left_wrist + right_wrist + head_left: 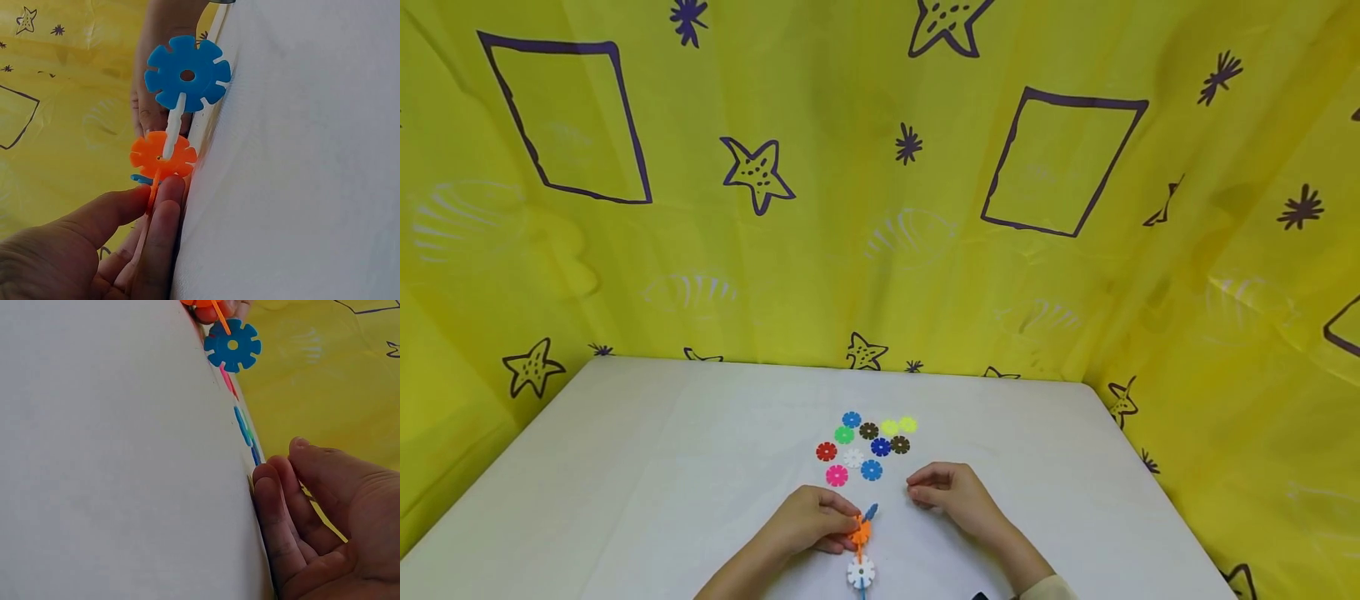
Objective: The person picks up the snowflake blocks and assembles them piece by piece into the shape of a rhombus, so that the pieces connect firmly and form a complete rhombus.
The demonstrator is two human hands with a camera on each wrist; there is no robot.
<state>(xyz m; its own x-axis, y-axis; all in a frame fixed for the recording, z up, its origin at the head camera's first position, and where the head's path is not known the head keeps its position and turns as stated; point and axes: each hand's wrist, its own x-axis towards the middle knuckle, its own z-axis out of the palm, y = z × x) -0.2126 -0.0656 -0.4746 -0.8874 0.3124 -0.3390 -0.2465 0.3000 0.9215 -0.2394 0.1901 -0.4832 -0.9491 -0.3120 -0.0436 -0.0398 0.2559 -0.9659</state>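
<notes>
My left hand (808, 521) pinches an orange notched plastic disc between thumb and fingers, seen nearly edge-on in the left wrist view. It belongs to a chain of interlocked snowflake discs: another orange disc (145, 153), a white disc (861, 572) towards me, and a large-looking blue disc (164, 69) beyond the white one. A further blue disc (219, 351) is slotted at the chain's far end. To the right of the chain, my right hand (958, 497) is held low over the table, fingers loosely bent and thumb apart from them, with nothing between them.
On the white-covered table (700, 450) lies a loose group of discs ahead of my hands, including a red one (826, 452), a pink one (837, 476), a green one (844, 435) and a brown one (868, 431). A yellow patterned curtain (820, 250) surrounds the table's far sides.
</notes>
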